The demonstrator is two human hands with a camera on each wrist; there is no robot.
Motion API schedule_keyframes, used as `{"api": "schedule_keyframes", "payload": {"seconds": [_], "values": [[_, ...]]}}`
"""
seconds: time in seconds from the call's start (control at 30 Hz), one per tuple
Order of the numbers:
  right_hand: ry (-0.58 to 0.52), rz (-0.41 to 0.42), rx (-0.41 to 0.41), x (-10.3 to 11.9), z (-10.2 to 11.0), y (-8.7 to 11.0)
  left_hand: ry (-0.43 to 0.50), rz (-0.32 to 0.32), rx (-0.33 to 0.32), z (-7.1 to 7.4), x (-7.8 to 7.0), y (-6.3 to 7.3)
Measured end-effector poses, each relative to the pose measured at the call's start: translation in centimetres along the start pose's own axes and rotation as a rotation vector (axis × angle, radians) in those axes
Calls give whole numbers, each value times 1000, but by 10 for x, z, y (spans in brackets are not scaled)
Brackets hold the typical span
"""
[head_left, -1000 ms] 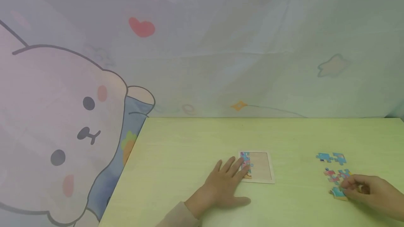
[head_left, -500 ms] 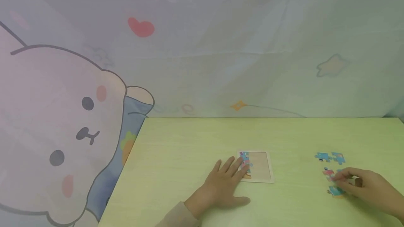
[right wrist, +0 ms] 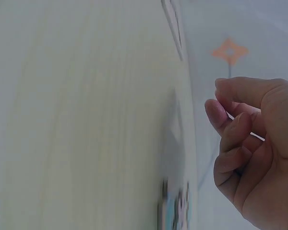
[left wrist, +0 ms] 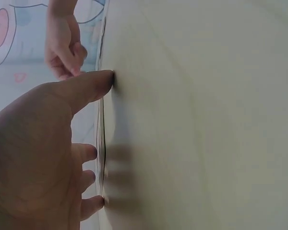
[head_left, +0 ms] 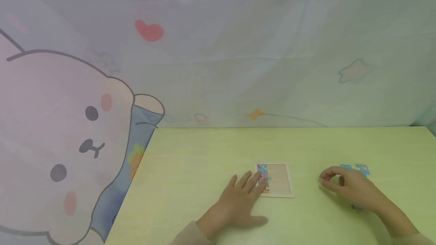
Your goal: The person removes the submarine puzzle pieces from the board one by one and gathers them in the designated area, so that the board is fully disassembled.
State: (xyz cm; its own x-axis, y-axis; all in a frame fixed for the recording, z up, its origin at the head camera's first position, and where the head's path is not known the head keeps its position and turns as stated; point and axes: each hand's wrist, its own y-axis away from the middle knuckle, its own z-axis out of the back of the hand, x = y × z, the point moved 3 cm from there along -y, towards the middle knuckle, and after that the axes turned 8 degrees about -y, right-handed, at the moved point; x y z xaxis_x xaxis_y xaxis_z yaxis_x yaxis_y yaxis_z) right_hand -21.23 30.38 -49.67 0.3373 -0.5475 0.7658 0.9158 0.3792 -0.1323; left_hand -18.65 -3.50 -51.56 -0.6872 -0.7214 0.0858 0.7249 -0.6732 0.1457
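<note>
In the head view my left hand [head_left: 236,201] lies with fingers spread, fingertips on the left side of a shallow puzzle board [head_left: 290,184] with a pale rim. Joined jigsaw pieces [head_left: 263,190] fill the board's left strip, partly under those fingers. My right hand [head_left: 351,186] hovers between the board and the loose pieces, fingers loosely curled; the right wrist view shows nothing between its thumb and fingertips [right wrist: 215,111]. Behind it, a blue jigsaw piece [head_left: 362,169] and another blue piece [head_left: 345,166] show. Under its wrist a further piece [head_left: 355,207] peeks out; other pieces are hidden.
Everything lies on a yellow-green table [head_left: 204,150]. A cloth backdrop [head_left: 238,48] printed with hearts and a bear hangs along the table's far edge and left side. In the right wrist view, edges of puzzle pieces [right wrist: 170,213] appear blurred at the bottom.
My right hand has left the loose pieces and moved left and away from me, toward the board. My left hand stays on the board. The head view has shifted slightly.
</note>
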Motion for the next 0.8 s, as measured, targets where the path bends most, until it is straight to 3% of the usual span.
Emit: {"api": "schedule_keyframes", "payload": {"seconds": [0.17,0.43,0.6,0.8], "values": [[-13,-87,45,15,-23,-32,6,-8,-6,0,-1,4],[-22,-74,114,34,-68,-74,-13,-12,-5,0,-1,5],[-14,-63,136,43,-91,-87,-17,-7,-4,-1,0,5],[-9,-37,142,47,-102,-92,-14,-8,5,-2,0,5]]}}
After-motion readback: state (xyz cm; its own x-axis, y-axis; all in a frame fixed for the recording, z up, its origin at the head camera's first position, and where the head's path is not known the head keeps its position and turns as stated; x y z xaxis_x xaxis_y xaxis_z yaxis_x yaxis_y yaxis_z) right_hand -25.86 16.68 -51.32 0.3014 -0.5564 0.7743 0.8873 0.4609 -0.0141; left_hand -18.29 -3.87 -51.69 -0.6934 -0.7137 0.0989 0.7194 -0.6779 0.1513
